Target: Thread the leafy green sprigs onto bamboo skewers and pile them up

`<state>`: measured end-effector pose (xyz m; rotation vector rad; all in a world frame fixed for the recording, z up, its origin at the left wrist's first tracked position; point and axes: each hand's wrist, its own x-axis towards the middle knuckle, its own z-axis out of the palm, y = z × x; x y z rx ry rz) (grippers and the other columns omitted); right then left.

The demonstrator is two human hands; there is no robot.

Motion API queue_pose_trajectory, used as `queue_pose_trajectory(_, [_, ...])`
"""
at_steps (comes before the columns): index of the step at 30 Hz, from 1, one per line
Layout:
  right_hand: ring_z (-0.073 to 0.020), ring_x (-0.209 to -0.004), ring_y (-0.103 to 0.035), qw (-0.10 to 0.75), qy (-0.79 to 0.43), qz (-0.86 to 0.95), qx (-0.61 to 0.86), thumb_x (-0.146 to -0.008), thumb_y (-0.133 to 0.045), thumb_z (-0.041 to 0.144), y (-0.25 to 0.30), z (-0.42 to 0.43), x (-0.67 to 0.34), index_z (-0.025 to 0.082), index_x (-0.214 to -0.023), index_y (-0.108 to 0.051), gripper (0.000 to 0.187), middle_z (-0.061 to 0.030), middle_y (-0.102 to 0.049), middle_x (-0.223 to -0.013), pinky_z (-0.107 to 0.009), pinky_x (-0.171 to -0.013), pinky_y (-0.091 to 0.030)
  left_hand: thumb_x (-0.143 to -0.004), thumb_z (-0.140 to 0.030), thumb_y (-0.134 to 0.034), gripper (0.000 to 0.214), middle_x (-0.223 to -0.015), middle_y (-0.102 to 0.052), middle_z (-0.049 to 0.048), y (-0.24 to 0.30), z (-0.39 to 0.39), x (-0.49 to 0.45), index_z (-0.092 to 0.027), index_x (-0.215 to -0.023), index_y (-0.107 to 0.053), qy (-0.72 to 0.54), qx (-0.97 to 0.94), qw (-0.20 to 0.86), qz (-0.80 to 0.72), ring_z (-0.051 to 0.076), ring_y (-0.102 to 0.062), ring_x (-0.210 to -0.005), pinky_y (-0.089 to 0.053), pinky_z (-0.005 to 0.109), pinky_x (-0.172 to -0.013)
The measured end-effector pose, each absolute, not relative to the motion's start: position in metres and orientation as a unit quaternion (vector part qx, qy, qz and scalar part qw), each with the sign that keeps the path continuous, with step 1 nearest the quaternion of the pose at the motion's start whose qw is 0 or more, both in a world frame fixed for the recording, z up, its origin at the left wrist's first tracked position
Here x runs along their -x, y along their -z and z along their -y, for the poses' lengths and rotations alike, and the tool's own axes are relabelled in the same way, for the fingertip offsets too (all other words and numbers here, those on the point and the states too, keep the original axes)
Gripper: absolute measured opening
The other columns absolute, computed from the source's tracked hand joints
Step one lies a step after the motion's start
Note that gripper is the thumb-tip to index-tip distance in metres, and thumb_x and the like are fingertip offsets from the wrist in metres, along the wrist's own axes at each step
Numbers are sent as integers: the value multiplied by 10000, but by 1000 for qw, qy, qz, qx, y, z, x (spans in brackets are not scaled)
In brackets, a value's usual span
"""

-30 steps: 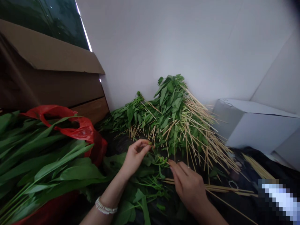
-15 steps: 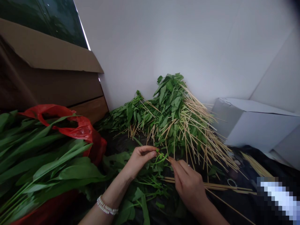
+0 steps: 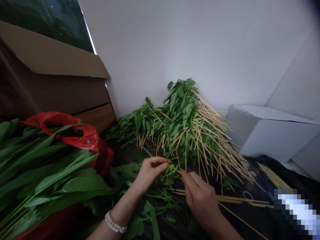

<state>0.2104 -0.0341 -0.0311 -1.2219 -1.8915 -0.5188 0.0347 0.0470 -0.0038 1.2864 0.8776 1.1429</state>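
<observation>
Big leaves [image 3: 75, 186]: long and green, with stalks low at the left and the leaves slanting up to the right.
Brown box [image 3: 62, 63]: behind the big leaves, one flap sticking out.
Red bag [image 3: 85, 140]: beside the big leaves, shiny, handle loop up.
Bracelet [image 3: 115, 223]: white beads around the left wrist.
Left hand [image 3: 151, 170]: thumb and pointing finger pinched together on the tip of the green stems, almost no gap.
Green stems [image 3: 172, 170]: a small bunch between the two hands, on the thin stick.
Thin stick [image 3: 178, 171]: its long way runs from the right fingers up and left, pointing at the left hand.
Leaf pile [image 3: 182, 106]: by the white wall [image 3: 175, 40], past the hands.
Right hand [image 3: 200, 191]: thumb and pointing finger squeezed close on the thin stick; a ring on one finger.
Pile sticks [image 3: 212, 126]: poking out of the leaf pile, mostly slanting down to the right.
Loose sticks [image 3: 240, 200]: lying nearly flat by the right hand.
White box [image 3: 280, 133]: at the right, near the wall.
</observation>
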Motion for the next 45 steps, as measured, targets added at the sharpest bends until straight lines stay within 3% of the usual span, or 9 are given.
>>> queue_pose_trajectory(13, [-152, -638, -639, 392, 203, 747, 498, -969, -357, 150, 37, 33, -210, 80, -1135, -644, 339, -70, -660, -771, -248, -593, -492, -581, -266, -868, 240, -699, -709, -4, 10, -47, -36, -146, -724, -717, -471, -543, 601, -350, 99, -622, -632, -499, 195, -649])
queue_pose_trajectory(19, [-164, -696, -653, 414, 180, 745, 490, -964, -364, 130, 38, 32, -209, 72, -1146, -633, 331, -75, -651, -769, -258, -667, -518, -612, -334, -852, 347, -839, -747, 46, 9, -50, -32, -152, -891, -755, -446, -544, 620, -349, 139, -650, -734, -499, 244, -735])
queue_pose_trajectory(27, [-161, -674, -640, 409, 204, 755, 471, -941, -368, 83, 38, 34, -209, 46, -1146, -626, 331, -79, -654, -771, -256, -643, -505, -550, -332, -882, 306, -716, -721, 15, 12, -49, -33, -145, -750, -746, -431, -521, 643, -360, 117, -614, -654, -479, 237, -707])
queue_pose_trajectory(45, [-149, -607, -622, 391, 228, 757, 472, -927, -330, 67, 42, 35, -204, 69, -1088, -629, 340, -66, -644, -726, -255, -562, -488, -590, -357, -856, 287, -679, -689, 6, 19, -44, -39, -141, -735, -737, -374, -584, 643, -325, 121, -591, -630, -463, 233, -673])
